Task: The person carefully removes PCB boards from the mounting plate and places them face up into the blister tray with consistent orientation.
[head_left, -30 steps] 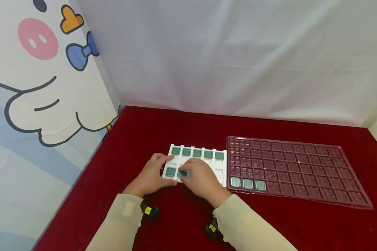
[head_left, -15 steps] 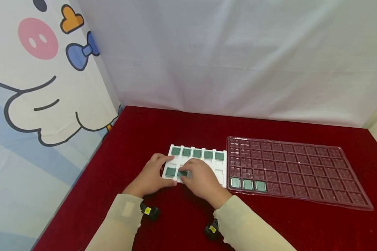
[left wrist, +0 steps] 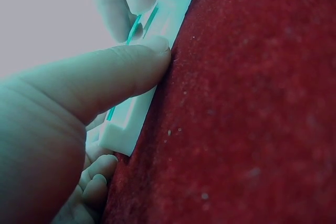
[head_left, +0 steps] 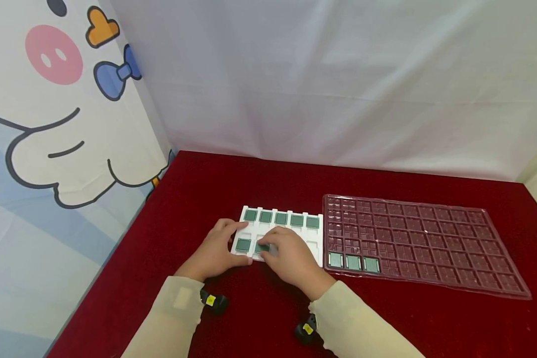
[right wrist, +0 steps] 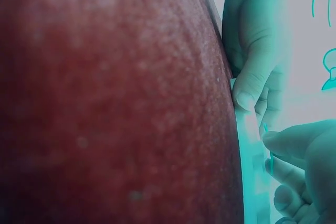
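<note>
A white tray [head_left: 298,231] lies on the red cloth, with green square chips [head_left: 281,218] along its back row and one chip [head_left: 243,245] at the front left. My left hand [head_left: 215,251] grips the tray's left end, its thumb along the front edge. Between thumb and fingers, my right hand [head_left: 288,253] pinches another green chip [head_left: 262,247] at the second front pocket. In the left wrist view this chip [left wrist: 133,30] looks tilted, with one edge raised. The fingers partly cover it, so I cannot tell whether it touches the pocket floor.
A clear plastic tray [head_left: 411,238] with many small compartments lies right of the white tray, close against it. Several chips, three of them [head_left: 353,262], fill its front left compartments. A white curtain [head_left: 340,89] hangs behind the table, and a cartoon-printed cloth [head_left: 62,124] hangs at left.
My right hand has shifted slightly to the right with the pinched chip, uncovering more of that chip. The left hand and both trays have stayed in place.
</note>
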{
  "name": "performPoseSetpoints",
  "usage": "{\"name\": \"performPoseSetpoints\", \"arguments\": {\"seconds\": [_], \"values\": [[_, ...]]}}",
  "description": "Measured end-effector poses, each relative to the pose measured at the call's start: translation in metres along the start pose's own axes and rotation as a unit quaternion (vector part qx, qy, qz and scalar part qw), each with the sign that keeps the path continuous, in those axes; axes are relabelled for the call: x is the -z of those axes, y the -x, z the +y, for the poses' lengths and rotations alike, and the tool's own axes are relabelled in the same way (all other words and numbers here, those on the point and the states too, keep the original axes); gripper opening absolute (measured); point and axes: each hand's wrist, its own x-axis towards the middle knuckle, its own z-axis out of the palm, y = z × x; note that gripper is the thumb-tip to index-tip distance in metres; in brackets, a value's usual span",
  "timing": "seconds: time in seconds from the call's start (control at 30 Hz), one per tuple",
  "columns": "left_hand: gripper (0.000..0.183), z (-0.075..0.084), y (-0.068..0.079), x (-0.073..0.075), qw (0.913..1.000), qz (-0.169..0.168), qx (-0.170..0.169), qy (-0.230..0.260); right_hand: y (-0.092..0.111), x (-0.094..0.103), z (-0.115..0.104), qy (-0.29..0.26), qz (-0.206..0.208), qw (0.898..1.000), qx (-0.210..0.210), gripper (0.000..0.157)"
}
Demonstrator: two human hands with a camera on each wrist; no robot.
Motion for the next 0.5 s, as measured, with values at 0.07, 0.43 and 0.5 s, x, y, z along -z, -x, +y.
{"name": "performPoseSetpoints", "arguments": {"seconds": [0.07, 0.43, 0.5], "values": [[0.086, 0.0002, 0.0001, -0.0001, 1.0, 0.0, 0.001, 0.001, 0.0012, 0.0006, -0.0001, 0.001, 0.0, 1.0, 0.0, 0.022], [0.086, -0.0001, -0.0001, -0.001, 1.0, -0.001, 0.009, 0.001, 0.0066, 0.0024, 0.0011, 0.011, 0.012, 1.0, 0.006, 0.021], [0.086, 0.0004, 0.0003, -0.0004, 1.0, -0.001, 0.009, 0.001, 0.0075, 0.0029, 0.0012, 0.008, 0.014, 1.0, 0.005, 0.021]]}}
